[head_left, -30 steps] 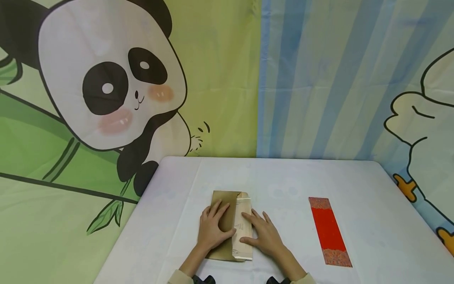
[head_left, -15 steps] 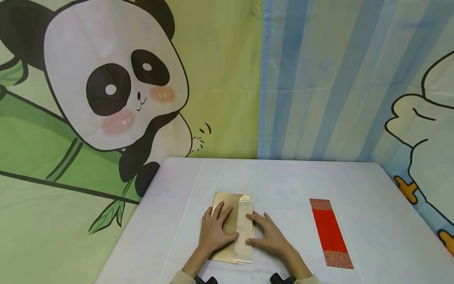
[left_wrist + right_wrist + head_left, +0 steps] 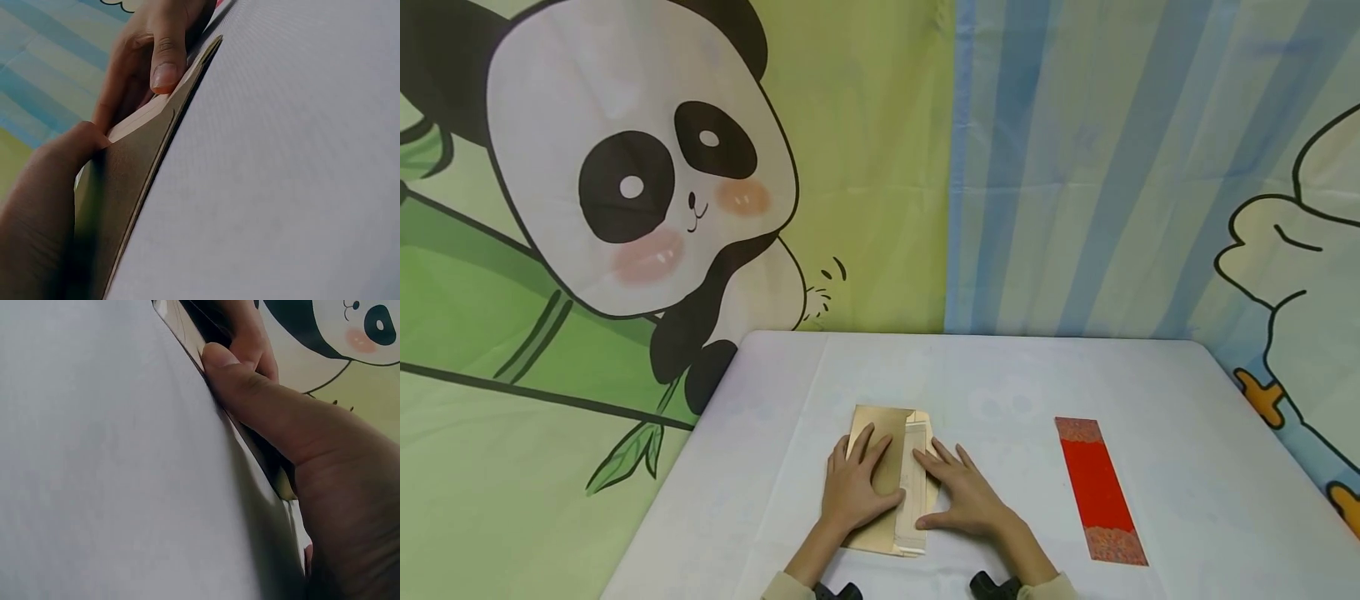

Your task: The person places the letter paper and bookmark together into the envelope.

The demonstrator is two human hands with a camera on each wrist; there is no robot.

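The gold envelope (image 3: pixel 880 475), near the tabletop's (image 3: pixel 775 467) front edge, is pressed flat by the left hand (image 3: pixel 853 487) and right hand (image 3: pixel 966 500), fingers outstretched.

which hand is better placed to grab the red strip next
Right, probably. The right hand lies flat on the cream sheet's edge, on the side nearest the red strip. The left hand presses the gold envelope, farther away, and would have to cross over.

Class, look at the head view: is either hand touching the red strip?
No. Both hands rest on the gold envelope; the red strip lies apart.
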